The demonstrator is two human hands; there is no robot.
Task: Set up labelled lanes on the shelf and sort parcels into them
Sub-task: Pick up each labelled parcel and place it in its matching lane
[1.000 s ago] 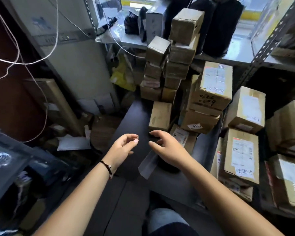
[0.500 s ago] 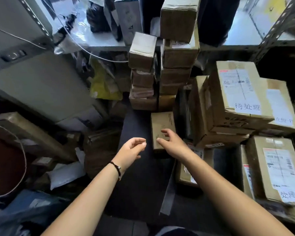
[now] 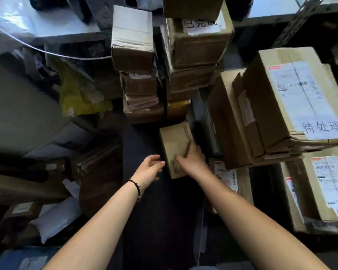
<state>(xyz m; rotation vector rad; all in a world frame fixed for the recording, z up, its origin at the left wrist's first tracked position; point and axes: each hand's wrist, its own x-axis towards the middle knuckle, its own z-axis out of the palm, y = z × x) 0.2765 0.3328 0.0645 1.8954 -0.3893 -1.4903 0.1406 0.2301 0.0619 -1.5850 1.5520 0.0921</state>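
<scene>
A small brown cardboard parcel [image 3: 175, 141] lies flat on the dark shelf surface [image 3: 141, 141]. My right hand [image 3: 191, 159] rests on its near right part, fingers curled over the top and right edge. My left hand [image 3: 149, 169] hovers just left of the parcel, fingers apart and holding nothing. Behind the parcel stand two tall stacks of small boxes [image 3: 139, 82]; the right stack [image 3: 195, 45] carries a handwritten label near its top. To the right lies a large box [image 3: 293, 98] with a handwritten label [image 3: 320, 127].
More labelled cartons [image 3: 324, 190] sit lower right, and a flat parcel [image 3: 225, 176] lies under my right forearm. A yellow bag [image 3: 78, 94], loose packages and a white mailer [image 3: 55, 221] crowd the left. A metal shelf upright [image 3: 293, 22] runs at top right.
My view has moved closer to the stacks. My right hand reached forward and came down on the small parcel; my left hand followed up to its left side.
</scene>
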